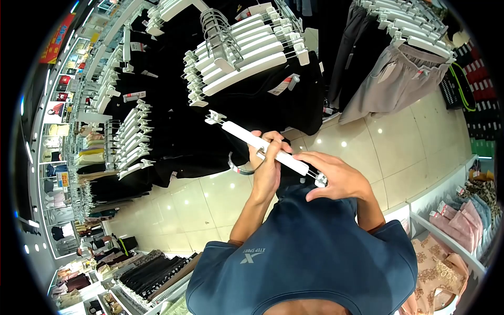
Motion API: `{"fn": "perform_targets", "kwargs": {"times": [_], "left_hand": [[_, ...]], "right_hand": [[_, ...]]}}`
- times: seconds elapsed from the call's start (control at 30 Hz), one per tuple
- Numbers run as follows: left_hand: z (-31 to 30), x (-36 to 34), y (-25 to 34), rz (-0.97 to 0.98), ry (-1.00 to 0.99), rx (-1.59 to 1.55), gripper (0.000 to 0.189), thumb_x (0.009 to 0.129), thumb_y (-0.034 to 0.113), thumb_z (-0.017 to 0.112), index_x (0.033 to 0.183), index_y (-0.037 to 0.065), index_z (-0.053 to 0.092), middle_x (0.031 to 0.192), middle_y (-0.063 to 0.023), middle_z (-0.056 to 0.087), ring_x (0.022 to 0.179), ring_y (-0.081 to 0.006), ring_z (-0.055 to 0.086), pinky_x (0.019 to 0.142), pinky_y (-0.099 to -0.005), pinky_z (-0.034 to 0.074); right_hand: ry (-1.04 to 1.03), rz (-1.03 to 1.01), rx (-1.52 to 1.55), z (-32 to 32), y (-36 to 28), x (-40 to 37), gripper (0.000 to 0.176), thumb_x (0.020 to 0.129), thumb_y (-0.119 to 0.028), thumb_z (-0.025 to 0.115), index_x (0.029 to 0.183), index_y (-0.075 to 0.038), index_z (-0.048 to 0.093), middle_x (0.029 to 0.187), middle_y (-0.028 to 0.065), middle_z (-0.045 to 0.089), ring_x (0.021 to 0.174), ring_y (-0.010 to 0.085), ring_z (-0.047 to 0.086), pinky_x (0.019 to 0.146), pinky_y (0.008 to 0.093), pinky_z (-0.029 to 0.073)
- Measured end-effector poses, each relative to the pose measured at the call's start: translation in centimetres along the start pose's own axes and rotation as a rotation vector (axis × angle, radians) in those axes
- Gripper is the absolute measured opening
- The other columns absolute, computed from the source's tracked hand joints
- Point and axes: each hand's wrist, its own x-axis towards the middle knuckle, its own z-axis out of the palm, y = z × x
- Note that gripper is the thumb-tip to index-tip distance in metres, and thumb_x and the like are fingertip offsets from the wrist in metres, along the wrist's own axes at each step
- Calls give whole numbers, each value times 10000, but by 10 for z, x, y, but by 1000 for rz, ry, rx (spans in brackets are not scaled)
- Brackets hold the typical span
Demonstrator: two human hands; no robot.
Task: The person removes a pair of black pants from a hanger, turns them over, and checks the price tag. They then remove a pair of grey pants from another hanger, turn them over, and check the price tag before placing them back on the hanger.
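Observation:
A white clip hanger [239,131] is held slantwise in front of my chest, with metal clips at both ends and its hook pointing down to the left. My left hand [269,163] is closed around the middle of its bar. My right hand [336,176] is at the lower right end, thumb and fingers spread apart around the clip there. Whether its fingertips press on the bar is hard to tell. Black fabric shows below the hanger, partly hidden by my hands.
A rack of white hangers [247,73] with black garments stands just ahead. Grey shorts [399,79] hang at the upper right. More hangers [135,136] with black clothes are on the left. A bin of folded clothes [420,223] stands at the lower right, above tiled floor [194,205].

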Motion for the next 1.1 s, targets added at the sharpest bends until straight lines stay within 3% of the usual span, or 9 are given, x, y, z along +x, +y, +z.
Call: {"fn": "perform_targets", "kwargs": {"times": [0.2,0.33,0.53,0.67,0.73,0.87,0.93,1.0,1.1], "left_hand": [[4,-5,-11,56,-190,151,483,865,-33,515,1231,53,214,1154,-203,511,1037,-298,609,801,-362,525],[7,-9,-20,61,-387,336,647,793,-56,559,1313,34,185,1321,-239,446,1277,-331,435,1054,-395,365],[-9,7,3,-32,-586,528,702,809,32,648,1386,-2,251,1442,-187,351,1320,-267,394,1071,-410,339],[-30,7,27,96,-237,420,189,923,42,509,1077,-54,561,981,-174,662,842,-220,683,685,-281,548],[-53,14,24,211,-102,360,149,948,48,457,973,-45,571,791,-139,660,621,-188,661,545,-248,524],[-95,40,-17,218,157,450,163,903,-30,471,1051,-14,538,929,-92,603,818,-149,627,756,-256,522],[-111,48,-34,271,51,590,539,809,-76,513,1317,14,357,1192,-128,486,1119,-206,501,961,-302,422],[-103,43,-37,220,39,645,712,757,-87,521,1398,19,232,1303,-155,400,1184,-246,454,999,-319,389],[-110,46,-38,-59,-124,588,728,764,-48,536,1410,10,206,1339,-160,379,1165,-235,457,971,-319,394]], "right_hand": [[-6,87,93,-4,-4,0,813,679,-246,805,1365,-97,396,1113,182,609,1011,384,581,855,415,461],[-65,280,203,-5,-5,9,764,705,-227,784,1353,-110,395,982,176,645,882,371,625,762,418,484],[71,224,289,-8,13,6,442,823,-102,586,1259,-43,544,654,49,563,580,105,547,544,264,427],[-43,311,581,-36,8,4,432,818,-121,540,1229,5,582,666,13,568,551,65,514,521,213,419],[-44,310,684,-46,11,0,445,799,-123,551,1205,59,573,647,31,563,536,77,506,527,221,424],[-210,179,817,-63,25,2,502,755,-147,582,1154,155,545,614,68,559,496,102,492,616,248,462],[-233,133,926,-62,33,8,534,734,-162,597,1127,193,533,600,85,557,475,115,491,717,283,500],[-184,102,1093,-58,36,15,544,741,-180,588,1109,214,517,556,120,534,439,153,516,961,456,456],[-276,11,1240,-59,57,28,535,771,-187,545,1107,226,492,510,110,498,419,160,498,939,491,471]]}}
